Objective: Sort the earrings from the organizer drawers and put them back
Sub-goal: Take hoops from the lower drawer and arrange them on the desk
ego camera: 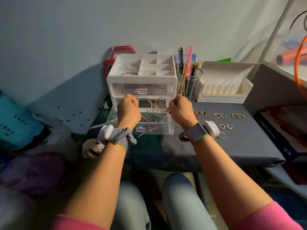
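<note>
The right hand (181, 112) is closed in a pinch on large silver hoop earrings (160, 109), held above the pulled-out clear lower drawer (166, 128) of the white organizer (141, 80). The left hand (128, 110) is clenched and appears to pinch another hoop (146, 105) at its left rim. The hoops hang between the hands, planes facing the camera. Sorted gold pairs (219, 116) lie on the grey table (240, 146) toward its right edge, so the right hand is nearer that row.
</note>
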